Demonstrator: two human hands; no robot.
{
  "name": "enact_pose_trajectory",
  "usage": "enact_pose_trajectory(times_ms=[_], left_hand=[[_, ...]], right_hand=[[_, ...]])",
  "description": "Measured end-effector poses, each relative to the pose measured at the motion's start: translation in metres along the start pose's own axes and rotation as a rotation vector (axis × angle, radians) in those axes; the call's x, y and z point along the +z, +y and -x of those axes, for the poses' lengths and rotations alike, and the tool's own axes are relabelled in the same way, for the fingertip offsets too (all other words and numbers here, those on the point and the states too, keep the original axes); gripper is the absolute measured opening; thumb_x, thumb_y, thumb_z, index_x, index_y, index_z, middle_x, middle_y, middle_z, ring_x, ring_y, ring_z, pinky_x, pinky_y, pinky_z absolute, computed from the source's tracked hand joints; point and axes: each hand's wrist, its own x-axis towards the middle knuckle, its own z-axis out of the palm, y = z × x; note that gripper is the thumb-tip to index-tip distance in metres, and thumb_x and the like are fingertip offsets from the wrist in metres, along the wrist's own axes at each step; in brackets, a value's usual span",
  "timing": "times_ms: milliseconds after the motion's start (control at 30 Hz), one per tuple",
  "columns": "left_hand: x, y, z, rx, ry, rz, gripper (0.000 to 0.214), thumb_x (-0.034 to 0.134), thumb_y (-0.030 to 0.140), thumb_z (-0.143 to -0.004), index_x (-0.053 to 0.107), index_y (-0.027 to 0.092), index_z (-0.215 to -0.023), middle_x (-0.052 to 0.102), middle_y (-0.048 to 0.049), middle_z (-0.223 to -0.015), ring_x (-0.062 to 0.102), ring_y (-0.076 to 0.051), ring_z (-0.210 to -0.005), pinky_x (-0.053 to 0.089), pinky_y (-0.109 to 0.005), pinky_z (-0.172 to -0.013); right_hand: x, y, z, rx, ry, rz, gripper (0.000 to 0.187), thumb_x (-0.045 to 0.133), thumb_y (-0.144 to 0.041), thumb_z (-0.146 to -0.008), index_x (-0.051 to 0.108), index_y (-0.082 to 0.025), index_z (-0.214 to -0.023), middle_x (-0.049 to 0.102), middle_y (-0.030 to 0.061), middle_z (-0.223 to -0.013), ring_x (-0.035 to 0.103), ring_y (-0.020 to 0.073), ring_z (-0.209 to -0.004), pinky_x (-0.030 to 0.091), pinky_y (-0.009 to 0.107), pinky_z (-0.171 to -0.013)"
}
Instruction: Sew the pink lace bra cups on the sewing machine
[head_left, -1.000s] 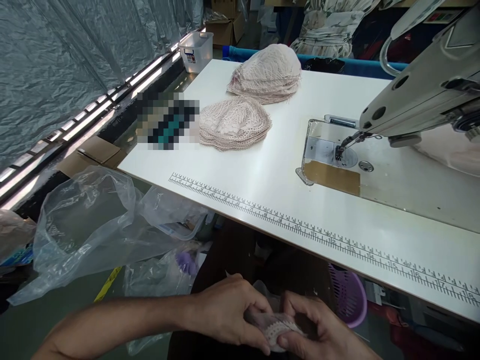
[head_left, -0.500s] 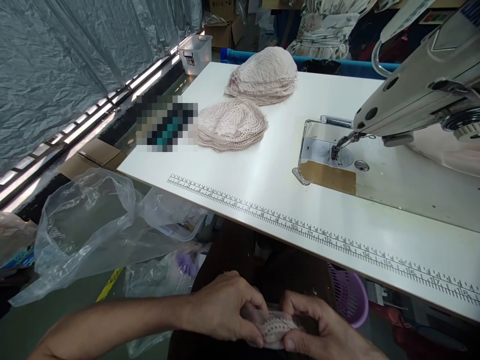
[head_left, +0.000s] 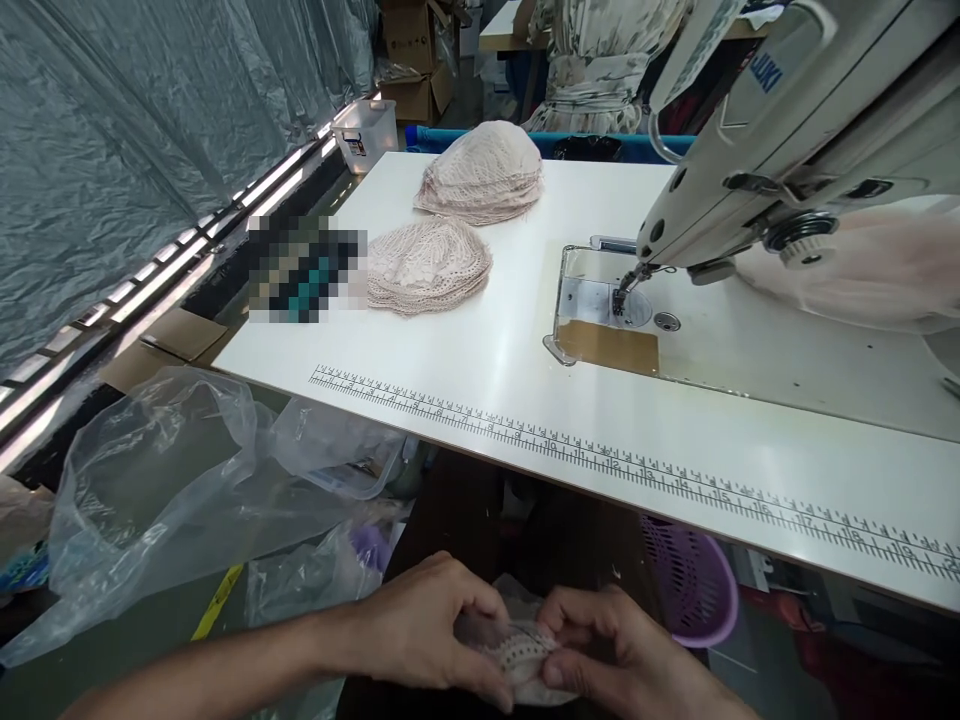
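Note:
Low over my lap, a small piece of pale lace fabric (head_left: 523, 650) is pinched between both hands. My left hand (head_left: 439, 630) grips its left side with thumb and fingers. At the right edge, my right hand (head_left: 600, 640) pinches the fabric between thumb and forefinger. A row of small holes runs along the lace. On the white table (head_left: 420, 365) above lie two stacks of cut lace pieces, a nearer stack (head_left: 429, 265) and a farther stack (head_left: 484, 172). A sewing machine (head_left: 739, 150) stands at the right, its needle area over a metal plate.
A printed ruler (head_left: 551, 445) runs along the table's front edge. Sheer pale fabric (head_left: 847, 265) lies behind the machine. Below the table are a purple basket (head_left: 694, 590) and clear plastic bags (head_left: 157, 480). A clear bin (head_left: 367, 135) and cardboard boxes (head_left: 412, 60) stand beyond.
The view has turned slightly to the right, so the table and machine sit farther left. Both hands still hold the lace fabric, with slightly shifted fingers.

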Motion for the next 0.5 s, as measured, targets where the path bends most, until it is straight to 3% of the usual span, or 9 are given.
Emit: enact_pose_trajectory(times_ms=[100, 267, 500], left_hand=[[0.005, 0.001, -0.005, -0.001, -0.009, 0.052, 0.031, 0.074, 0.044, -0.069, 0.073, 0.013, -0.072, 0.035, 0.0074, -0.051, 0.032, -0.007, -0.051, 0.021, -0.018, -0.045], [0.012, -0.001, -0.009, -0.035, -0.004, 0.091, 0.03, 0.074, 0.042, -0.068, 0.072, 0.013, -0.07, 0.04, 0.0064, -0.052, 0.034, -0.007, -0.053, 0.024, -0.017, -0.046], [0.014, -0.003, -0.007, -0.084, 0.012, 0.102, 0.03, 0.076, 0.04, -0.065, 0.065, 0.012, -0.059, 0.035, 0.0077, -0.05, 0.029, -0.006, -0.05, 0.018, -0.017, -0.043]], right_hand=[[0.001, 0.0, 0.002, -0.005, 0.015, 0.009, 0.024, 0.064, -0.044, -0.082, 0.067, -0.021, -0.082, 0.062, -0.0018, -0.07, 0.055, 0.0153, -0.071, 0.042, 0.023, -0.065], [0.001, 0.005, 0.008, -0.009, 0.007, -0.005, 0.022, 0.065, -0.042, -0.082, 0.066, -0.022, -0.091, 0.064, -0.0016, -0.075, 0.056, 0.0153, -0.073, 0.042, 0.022, -0.065], [0.005, 0.017, 0.012, -0.02, 0.105, 0.043, 0.019, 0.068, -0.042, -0.078, 0.07, -0.024, -0.084, 0.059, -0.0018, -0.072, 0.055, 0.017, -0.075, 0.042, 0.023, -0.065]])
